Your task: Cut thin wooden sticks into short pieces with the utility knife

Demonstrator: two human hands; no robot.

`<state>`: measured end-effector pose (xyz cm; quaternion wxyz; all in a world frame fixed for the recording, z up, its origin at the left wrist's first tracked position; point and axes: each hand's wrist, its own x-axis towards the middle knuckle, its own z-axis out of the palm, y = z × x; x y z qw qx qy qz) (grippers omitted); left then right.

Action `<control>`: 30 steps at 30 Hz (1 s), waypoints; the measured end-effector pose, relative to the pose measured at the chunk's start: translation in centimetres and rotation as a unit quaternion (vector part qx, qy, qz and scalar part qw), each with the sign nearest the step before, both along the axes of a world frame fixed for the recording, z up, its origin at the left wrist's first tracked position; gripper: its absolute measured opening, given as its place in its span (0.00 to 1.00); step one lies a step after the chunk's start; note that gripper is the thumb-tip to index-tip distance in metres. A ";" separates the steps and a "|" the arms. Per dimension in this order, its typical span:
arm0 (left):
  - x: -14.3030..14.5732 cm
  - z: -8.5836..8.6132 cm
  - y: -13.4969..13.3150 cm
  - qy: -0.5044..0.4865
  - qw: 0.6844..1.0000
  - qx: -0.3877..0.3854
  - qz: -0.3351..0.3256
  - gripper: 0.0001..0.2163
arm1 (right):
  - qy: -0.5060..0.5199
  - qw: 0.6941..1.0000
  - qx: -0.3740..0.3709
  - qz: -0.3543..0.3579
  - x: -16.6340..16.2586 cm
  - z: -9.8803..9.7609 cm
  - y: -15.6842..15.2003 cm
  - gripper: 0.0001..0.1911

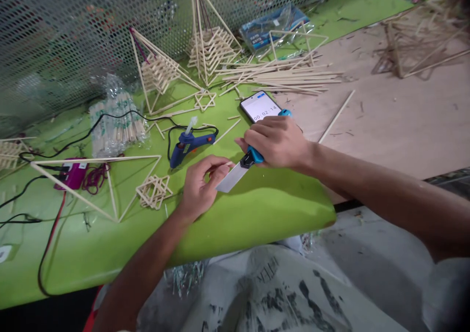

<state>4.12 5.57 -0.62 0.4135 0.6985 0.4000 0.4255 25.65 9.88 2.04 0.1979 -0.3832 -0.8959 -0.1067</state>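
My right hand is closed around the blue handle of a utility knife, its wide blade extended down to the left. The blade lies against the fingertips of my left hand. Those fingers are pinched together on what looks like a short thin wooden stick; most of it is hidden. A blue glue gun rests on the green table just beyond my left hand. To its left lies a small star-shaped stick frame. Just past my right hand is a phone showing a timer.
Two stick pyramids stand by the mesh screen. Loose sticks lie at the back. Also there are bagged sticks, a triangular stick frame, a purple power block and trailing cables. The table edge is close to me.
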 end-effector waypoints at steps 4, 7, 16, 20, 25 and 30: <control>0.1 -0.2 -0.1 -0.010 1.000 -0.009 -0.004 0.06 | -0.020 1.000 -0.005 0.000 -0.1 -0.1 0.0 0.23; 0.2 -0.3 -0.2 -0.018 1.000 -0.007 -0.012 0.06 | -0.014 1.000 -0.005 0.006 -0.3 -0.3 0.0 0.23; 0.1 0.2 -0.3 -0.008 1.000 0.000 -0.020 0.09 | -0.017 1.000 -0.004 0.004 -0.3 -0.2 0.0 0.22; 0.3 0.1 -0.2 -0.014 0.999 0.017 -0.030 0.07 | -0.012 1.000 -0.002 0.007 -0.3 -0.2 -0.2 0.21; 0.5 -0.2 -0.2 -0.027 0.999 0.023 -0.035 0.05 | -0.006 0.999 0.033 0.029 -0.3 -0.7 -0.1 0.20; 0.5 -0.2 -0.2 -0.034 0.998 0.026 -0.041 0.04 | 0.003 0.997 0.061 0.042 -0.2 -1.0 -0.2 0.19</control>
